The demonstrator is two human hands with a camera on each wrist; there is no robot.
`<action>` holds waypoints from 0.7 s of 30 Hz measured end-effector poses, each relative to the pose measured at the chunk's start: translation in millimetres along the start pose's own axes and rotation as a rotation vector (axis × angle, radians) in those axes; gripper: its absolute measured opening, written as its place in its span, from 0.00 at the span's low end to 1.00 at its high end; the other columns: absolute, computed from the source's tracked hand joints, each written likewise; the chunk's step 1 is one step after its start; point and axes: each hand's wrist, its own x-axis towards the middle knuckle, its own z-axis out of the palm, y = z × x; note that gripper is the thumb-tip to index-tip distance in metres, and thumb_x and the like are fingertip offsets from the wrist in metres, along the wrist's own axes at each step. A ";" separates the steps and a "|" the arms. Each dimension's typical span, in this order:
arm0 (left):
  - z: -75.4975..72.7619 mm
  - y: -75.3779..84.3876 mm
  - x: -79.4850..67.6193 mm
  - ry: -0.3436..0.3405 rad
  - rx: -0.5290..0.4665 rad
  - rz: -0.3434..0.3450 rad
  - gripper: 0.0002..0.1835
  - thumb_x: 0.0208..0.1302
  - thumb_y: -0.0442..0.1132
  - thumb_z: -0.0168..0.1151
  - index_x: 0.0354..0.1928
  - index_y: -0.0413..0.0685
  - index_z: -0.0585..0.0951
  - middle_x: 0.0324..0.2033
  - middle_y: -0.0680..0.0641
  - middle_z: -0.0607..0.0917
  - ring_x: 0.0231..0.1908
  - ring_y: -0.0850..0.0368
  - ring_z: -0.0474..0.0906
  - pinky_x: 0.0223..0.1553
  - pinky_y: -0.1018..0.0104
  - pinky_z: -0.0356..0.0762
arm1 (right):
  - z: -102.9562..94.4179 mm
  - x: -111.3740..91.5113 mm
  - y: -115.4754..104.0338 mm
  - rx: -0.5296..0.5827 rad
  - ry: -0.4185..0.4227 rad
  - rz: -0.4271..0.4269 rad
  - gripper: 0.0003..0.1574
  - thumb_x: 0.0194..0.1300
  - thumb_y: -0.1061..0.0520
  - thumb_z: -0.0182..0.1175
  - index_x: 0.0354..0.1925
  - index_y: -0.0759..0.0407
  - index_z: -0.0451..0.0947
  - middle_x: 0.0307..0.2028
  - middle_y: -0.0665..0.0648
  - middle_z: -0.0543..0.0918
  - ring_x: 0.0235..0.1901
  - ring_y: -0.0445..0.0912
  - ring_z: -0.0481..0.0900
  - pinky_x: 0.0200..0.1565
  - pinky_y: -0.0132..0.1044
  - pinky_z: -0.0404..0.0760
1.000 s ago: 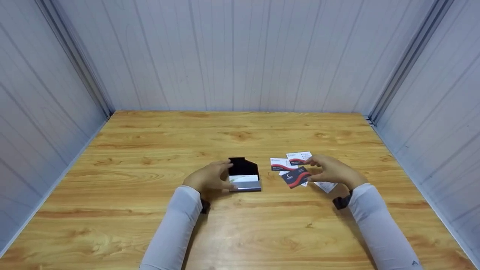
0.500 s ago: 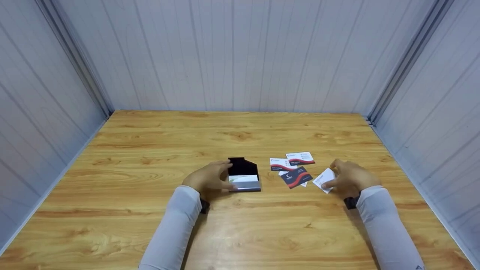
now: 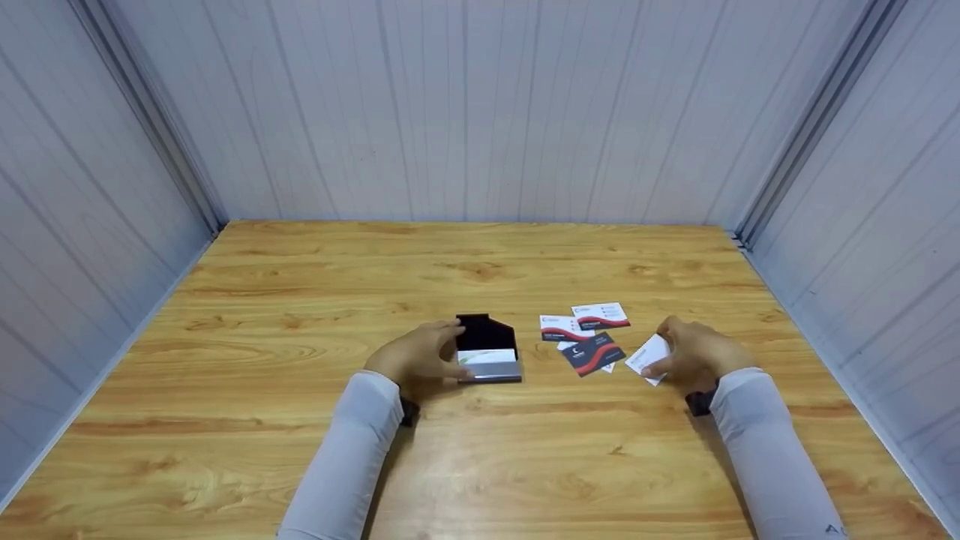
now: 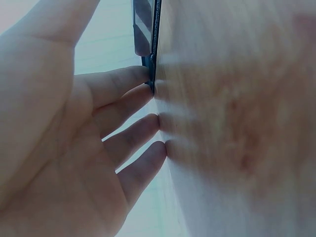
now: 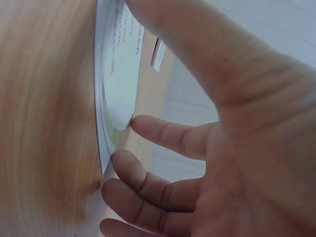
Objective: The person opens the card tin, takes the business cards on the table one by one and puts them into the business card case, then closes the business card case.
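An open business card case (image 3: 491,371), with a silver front, a black lid laid back and white cards inside, lies mid-table in the head view. My left hand (image 3: 420,352) holds its left side, thumb on the silver front and fingertips at the lid. In the left wrist view the fingers (image 4: 133,133) reach the case's dark edge (image 4: 150,61) and the tabletop. My right hand (image 3: 697,351) pinches white business cards (image 3: 649,358) by thumb and fingers. The right wrist view shows these printed cards (image 5: 121,74) layered and slightly bowed, fingertips along their edge.
Between the hands lie loose business cards: a black one with a red wave (image 3: 592,355) over a mostly hidden white one, and two white ones with red and black bands, the left (image 3: 564,328) and right (image 3: 600,315). Panelled walls (image 3: 480,112) enclose the wooden table (image 3: 480,270).
My right hand has moved right from over the loose cards to the white cards and now pinches them. The left hand and the case have stayed in place.
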 end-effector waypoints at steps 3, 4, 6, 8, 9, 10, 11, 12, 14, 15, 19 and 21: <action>-0.1 0.0 0.5 -0.005 0.004 0.004 0.49 0.61 0.59 0.71 0.78 0.49 0.60 0.76 0.45 0.57 0.75 0.46 0.50 0.72 0.49 0.54 | 0.2 0.1 1.3 0.015 -0.001 -0.006 0.60 0.54 0.33 0.73 0.67 0.69 0.62 0.58 0.76 0.73 0.54 0.63 0.73 0.55 0.62 0.73; 0.1 -0.1 0.6 -0.006 0.001 0.007 0.49 0.61 0.59 0.71 0.78 0.49 0.60 0.76 0.45 0.57 0.75 0.46 0.50 0.72 0.48 0.54 | 0.3 -0.3 1.5 0.013 0.007 -0.016 0.60 0.54 0.33 0.74 0.66 0.70 0.62 0.58 0.76 0.73 0.53 0.63 0.74 0.55 0.61 0.73; 0.1 -0.2 0.1 -0.007 0.005 0.017 0.49 0.61 0.59 0.71 0.78 0.48 0.60 0.76 0.45 0.57 0.75 0.46 0.50 0.72 0.48 0.54 | 0.1 -0.7 2.1 0.007 0.019 -0.032 0.59 0.54 0.34 0.75 0.65 0.71 0.63 0.54 0.74 0.75 0.50 0.61 0.74 0.54 0.59 0.73; 0.4 -0.3 -0.7 -0.003 0.006 0.025 0.49 0.61 0.59 0.71 0.78 0.48 0.60 0.76 0.45 0.57 0.75 0.45 0.50 0.72 0.48 0.54 | -0.3 -1.2 2.2 0.008 0.031 -0.035 0.56 0.53 0.36 0.75 0.63 0.70 0.65 0.49 0.70 0.78 0.45 0.58 0.75 0.50 0.55 0.75; 0.5 -0.3 -0.9 -0.002 0.005 0.031 0.49 0.61 0.59 0.71 0.78 0.48 0.60 0.76 0.45 0.57 0.75 0.45 0.51 0.72 0.48 0.55 | -0.5 -1.1 2.2 0.000 0.041 -0.039 0.54 0.53 0.36 0.76 0.62 0.70 0.66 0.46 0.67 0.78 0.43 0.56 0.75 0.47 0.53 0.75; 0.6 -0.5 -0.7 -0.003 0.006 0.033 0.49 0.61 0.59 0.71 0.78 0.48 0.60 0.77 0.46 0.57 0.75 0.45 0.50 0.72 0.48 0.55 | -0.7 -0.4 2.2 0.000 0.047 -0.038 0.53 0.53 0.37 0.76 0.60 0.70 0.67 0.44 0.65 0.79 0.41 0.55 0.75 0.46 0.51 0.75; 0.6 -0.7 -0.8 -0.004 0.009 0.034 0.49 0.61 0.59 0.70 0.78 0.49 0.60 0.77 0.46 0.57 0.75 0.45 0.50 0.72 0.48 0.55 | -0.9 0.0 2.3 0.003 0.049 -0.035 0.51 0.53 0.37 0.76 0.59 0.70 0.68 0.42 0.64 0.78 0.40 0.54 0.74 0.44 0.50 0.75; 0.7 -0.9 -0.5 -0.004 0.010 0.032 0.49 0.61 0.59 0.70 0.78 0.49 0.60 0.77 0.46 0.56 0.75 0.46 0.50 0.72 0.48 0.55 | -0.9 0.8 2.8 0.006 0.055 -0.034 0.49 0.53 0.38 0.76 0.57 0.69 0.69 0.41 0.62 0.78 0.39 0.54 0.73 0.43 0.48 0.74; 1.0 -1.4 -0.3 -0.003 0.005 0.034 0.49 0.61 0.60 0.70 0.78 0.49 0.60 0.77 0.46 0.56 0.75 0.45 0.50 0.72 0.48 0.55 | -0.7 2.1 3.8 0.003 0.076 -0.045 0.46 0.53 0.39 0.77 0.54 0.68 0.71 0.40 0.61 0.76 0.38 0.53 0.72 0.41 0.46 0.73; 1.0 -1.5 -0.2 -0.004 0.005 0.032 0.49 0.61 0.60 0.70 0.78 0.49 0.60 0.77 0.47 0.56 0.75 0.46 0.50 0.72 0.48 0.54 | -0.7 2.7 4.9 0.007 0.083 -0.056 0.45 0.53 0.39 0.77 0.53 0.69 0.71 0.39 0.61 0.75 0.38 0.54 0.71 0.40 0.46 0.73; 0.8 -1.1 0.1 -0.005 -0.001 0.021 0.49 0.61 0.61 0.70 0.78 0.50 0.60 0.77 0.48 0.56 0.75 0.46 0.49 0.72 0.48 0.53 | -0.7 5.1 8.9 0.063 0.108 -0.091 0.40 0.55 0.44 0.77 0.50 0.69 0.69 0.38 0.61 0.75 0.37 0.52 0.72 0.40 0.44 0.73; 0.2 -0.6 0.4 -0.004 0.001 0.015 0.49 0.60 0.61 0.70 0.78 0.51 0.60 0.77 0.48 0.57 0.75 0.47 0.50 0.72 0.48 0.53 | -1.5 5.8 11.2 0.092 0.109 -0.106 0.38 0.58 0.46 0.75 0.50 0.69 0.68 0.37 0.61 0.77 0.36 0.52 0.73 0.39 0.44 0.74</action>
